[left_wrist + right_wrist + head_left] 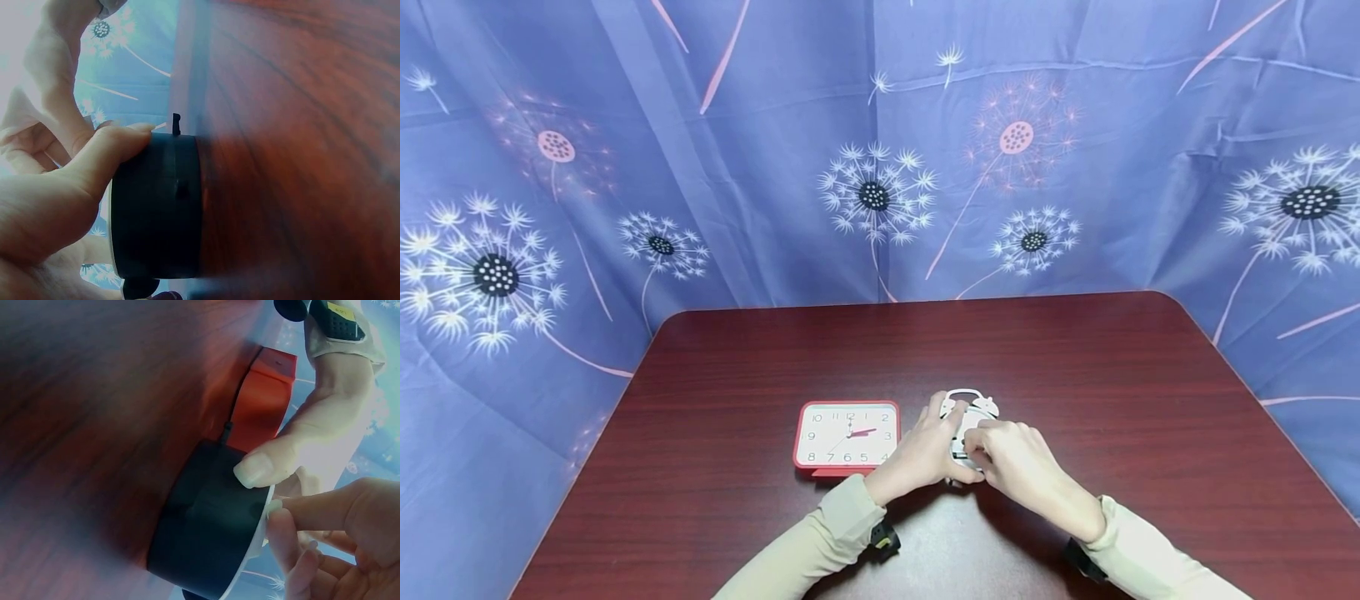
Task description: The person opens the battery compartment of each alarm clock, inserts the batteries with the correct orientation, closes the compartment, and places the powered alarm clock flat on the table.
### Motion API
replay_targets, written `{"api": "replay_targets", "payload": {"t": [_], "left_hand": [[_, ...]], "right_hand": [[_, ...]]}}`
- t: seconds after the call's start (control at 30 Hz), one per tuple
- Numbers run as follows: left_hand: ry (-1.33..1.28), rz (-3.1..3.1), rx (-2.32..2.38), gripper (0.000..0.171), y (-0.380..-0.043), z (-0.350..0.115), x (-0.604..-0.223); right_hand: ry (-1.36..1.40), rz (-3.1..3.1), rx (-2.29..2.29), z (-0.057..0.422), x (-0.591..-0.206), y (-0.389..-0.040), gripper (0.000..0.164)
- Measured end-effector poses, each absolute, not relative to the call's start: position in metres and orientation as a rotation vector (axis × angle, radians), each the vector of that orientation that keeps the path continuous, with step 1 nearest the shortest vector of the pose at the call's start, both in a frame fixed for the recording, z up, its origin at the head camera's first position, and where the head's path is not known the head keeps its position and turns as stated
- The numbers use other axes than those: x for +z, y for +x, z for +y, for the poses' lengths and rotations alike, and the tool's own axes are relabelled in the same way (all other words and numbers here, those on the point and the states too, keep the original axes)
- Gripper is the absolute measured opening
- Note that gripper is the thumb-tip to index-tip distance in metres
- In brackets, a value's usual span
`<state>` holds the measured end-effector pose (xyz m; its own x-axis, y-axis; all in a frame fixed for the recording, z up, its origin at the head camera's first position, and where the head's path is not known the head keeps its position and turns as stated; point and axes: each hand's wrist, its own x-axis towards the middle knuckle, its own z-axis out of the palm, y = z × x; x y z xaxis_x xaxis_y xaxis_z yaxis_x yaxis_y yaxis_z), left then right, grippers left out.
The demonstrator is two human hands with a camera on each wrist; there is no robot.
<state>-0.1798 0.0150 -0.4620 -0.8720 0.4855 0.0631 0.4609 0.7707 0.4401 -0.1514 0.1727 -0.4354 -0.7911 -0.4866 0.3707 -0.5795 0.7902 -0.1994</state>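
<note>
A small twin-bell alarm clock [970,412], white on its upper side, lies flat on the table. Both wrist views show its black side wall [156,212], and one short foot sticks out in the left wrist view. My left hand [928,450] grips the clock from the left, thumb against its near side. The right hand [1018,462] bends over the upper side, thumb and fingertips pinched together at the surface in the right wrist view. What part they pinch is hidden. Just left stands a red rectangular clock [820,425] with a white dial.
The dark red wooden table [737,358] stretches behind and to both sides of the clocks. A blue curtain [775,208] with dandelion prints hangs along its back and sides. Black devices are strapped at both wrists.
</note>
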Motion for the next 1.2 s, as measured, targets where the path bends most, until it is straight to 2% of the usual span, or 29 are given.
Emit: {"api": "replay_targets", "payload": {"t": [0.87, 1.03, 1.2], "left_hand": [[0.766, 2.913, 0.677, 0.096, -0.180, 0.015, -0.462], [0.779, 2.911, 0.701, 0.097, -0.181, 0.015, -0.464], [0.774, 2.895, 0.730, 0.100, -0.180, 0.014, -0.464]], "right_hand": [[0.774, -2.714, 0.506, 0.174, -0.438, -0.155, 0.036], [0.637, -2.888, 0.674, 0.179, -0.435, -0.166, 0.025], [0.469, -3.054, 0.872, 0.187, -0.437, -0.179, 0.028]]}}
